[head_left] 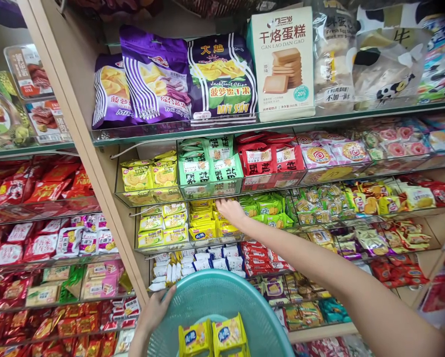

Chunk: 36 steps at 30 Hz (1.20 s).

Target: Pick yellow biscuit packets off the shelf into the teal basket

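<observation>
Inside the basket [265,317], yellow packets [229,334] (squarish) lie face-up.

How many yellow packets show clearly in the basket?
2: left packet and right packet, side by side in the teal basket. Others may be hidden or cut off at the bottom edge.

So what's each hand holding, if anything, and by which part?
Left hand: the basket, by its rim at the left side. Right hand: reaching among yellow packets on the shelf; can't tell whether it grips one.
</observation>
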{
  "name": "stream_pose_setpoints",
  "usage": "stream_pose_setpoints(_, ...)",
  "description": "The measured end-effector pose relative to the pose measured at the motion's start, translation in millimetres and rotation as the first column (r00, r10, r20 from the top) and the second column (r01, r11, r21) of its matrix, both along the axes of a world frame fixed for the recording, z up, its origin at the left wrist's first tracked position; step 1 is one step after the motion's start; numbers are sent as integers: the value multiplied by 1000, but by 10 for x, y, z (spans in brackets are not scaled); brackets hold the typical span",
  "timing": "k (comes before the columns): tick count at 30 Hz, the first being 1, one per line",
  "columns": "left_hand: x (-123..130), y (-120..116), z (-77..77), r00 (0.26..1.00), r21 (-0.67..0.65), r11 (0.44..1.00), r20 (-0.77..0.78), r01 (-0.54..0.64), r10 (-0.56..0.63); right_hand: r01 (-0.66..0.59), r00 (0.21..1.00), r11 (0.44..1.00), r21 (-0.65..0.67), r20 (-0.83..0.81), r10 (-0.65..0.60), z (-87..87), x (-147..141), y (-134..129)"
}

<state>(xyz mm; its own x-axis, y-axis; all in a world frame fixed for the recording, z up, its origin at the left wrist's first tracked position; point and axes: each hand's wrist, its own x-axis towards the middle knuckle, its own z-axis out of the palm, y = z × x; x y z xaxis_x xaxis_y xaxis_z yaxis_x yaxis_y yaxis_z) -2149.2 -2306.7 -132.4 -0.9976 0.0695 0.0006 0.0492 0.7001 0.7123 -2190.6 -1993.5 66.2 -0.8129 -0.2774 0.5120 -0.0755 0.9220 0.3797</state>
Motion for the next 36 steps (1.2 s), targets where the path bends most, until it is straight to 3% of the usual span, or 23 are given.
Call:
stream_pose_setpoints(7,-13,4,6,1000,14,1000,1,23,-23,-3,1000,1000,7,-9,3,2,63,8)
stream_pose_setpoints(16,58,72,128,999,-93,995,23,30,-28,-2,1000,1000,21,-29,2,17,176,-7)
stream_pose_setpoints(28,36,84,102,1000,-122,992,19,14,-12,-11,1000,998,61,-15,12,-20,392,24)
stream_pose_setpoints(36,24,85,84,1000,-109,994,12,22,-20,-9,1000,999,37,-22,10,90,676,67)
